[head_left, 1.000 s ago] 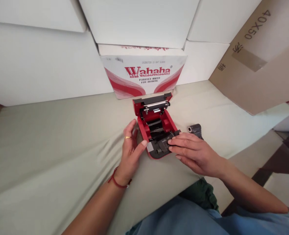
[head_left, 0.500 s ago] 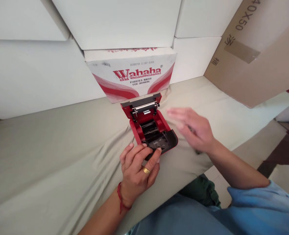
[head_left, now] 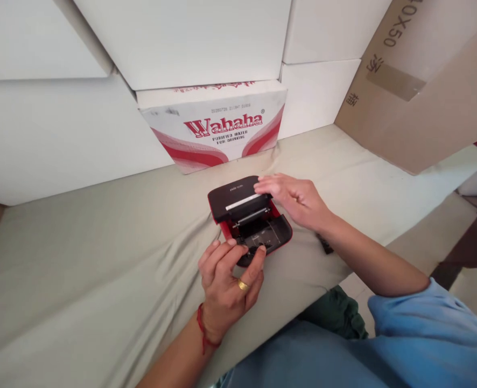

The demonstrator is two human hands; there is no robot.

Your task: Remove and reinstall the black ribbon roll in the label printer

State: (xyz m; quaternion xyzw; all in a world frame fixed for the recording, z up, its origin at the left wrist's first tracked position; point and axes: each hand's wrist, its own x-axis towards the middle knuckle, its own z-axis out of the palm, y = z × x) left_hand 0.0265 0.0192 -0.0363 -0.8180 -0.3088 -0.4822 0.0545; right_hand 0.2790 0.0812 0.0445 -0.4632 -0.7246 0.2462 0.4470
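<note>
A small red and black printer (head_left: 276, 234) sits on a beige cloth-covered surface (head_left: 81, 269). Its black lid (head_left: 236, 196) is tilted partway down over the body. My right hand (head_left: 297, 199) rests on the lid's right edge, fingers stretched flat across it. My left hand (head_left: 228, 283), wearing a gold ring and a red wrist string, grips the printer's front edge with curled fingers. A dark roll (head_left: 326, 245) lies mostly hidden behind my right forearm.
A white and red Wahaha water carton (head_left: 214, 126) stands just behind the printer. White boxes (head_left: 61, 124) are stacked along the back. A brown cardboard box (head_left: 428, 86) leans at the right. The surface's edge runs near my lap at lower right.
My right hand moved from the air at the right onto the lid, and the lid swung from upright to partway down. My left hand kept its hold on the front.
</note>
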